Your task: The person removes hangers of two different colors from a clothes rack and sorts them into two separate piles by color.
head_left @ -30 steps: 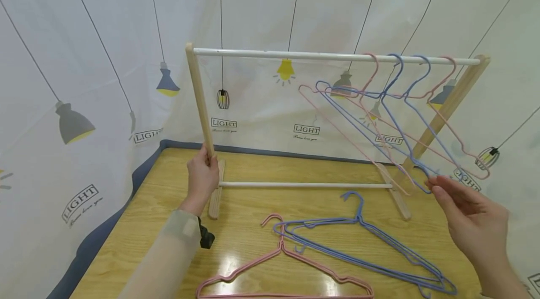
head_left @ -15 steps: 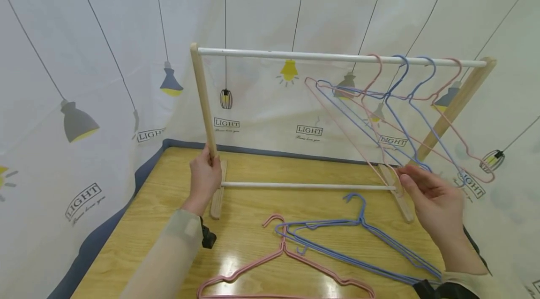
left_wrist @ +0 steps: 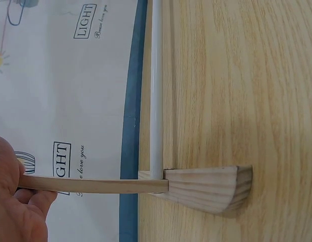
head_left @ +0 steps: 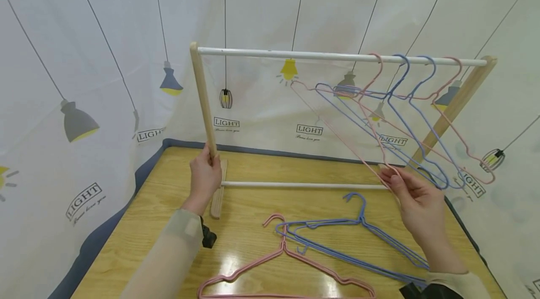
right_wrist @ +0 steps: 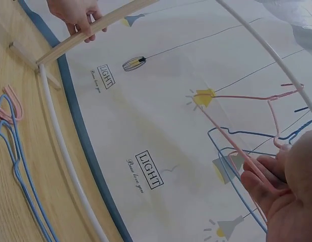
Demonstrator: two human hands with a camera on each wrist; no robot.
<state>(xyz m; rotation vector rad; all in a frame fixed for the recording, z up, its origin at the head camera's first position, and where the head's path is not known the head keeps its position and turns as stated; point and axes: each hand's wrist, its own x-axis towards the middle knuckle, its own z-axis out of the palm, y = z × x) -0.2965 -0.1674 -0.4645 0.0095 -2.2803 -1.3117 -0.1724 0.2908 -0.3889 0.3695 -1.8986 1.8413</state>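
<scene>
My left hand (head_left: 205,172) grips the left wooden upright (head_left: 202,97) of a small clothes rack, low down near its foot; in the left wrist view, thumb and fingers (left_wrist: 42,201) lie on both sides of the upright. With my right hand (head_left: 417,203) I pinch the near lower corner of a pink hanger (head_left: 337,133), the leftmost on the rack's white top rod (head_left: 274,54). Its hook stays over the rod. To its right hang two blue hangers (head_left: 398,118) and another pink hanger (head_left: 453,132). The right wrist view has the pink hanger's bar (right_wrist: 236,143) running into my fingers.
On the table (head_left: 139,224), in front of the rack, lie stacked pink hangers (head_left: 314,264) and blue hangers (head_left: 337,255), partly overlapping. A white lower rod (head_left: 303,185) joins the rack's feet. Behind stands a cloth (head_left: 261,8) printed with lamps.
My right hand has moved left from a blue hanger's corner to the leftmost pink hanger. That pink hanger's far end has swung left, away from the blue ones. The left hand keeps its hold.
</scene>
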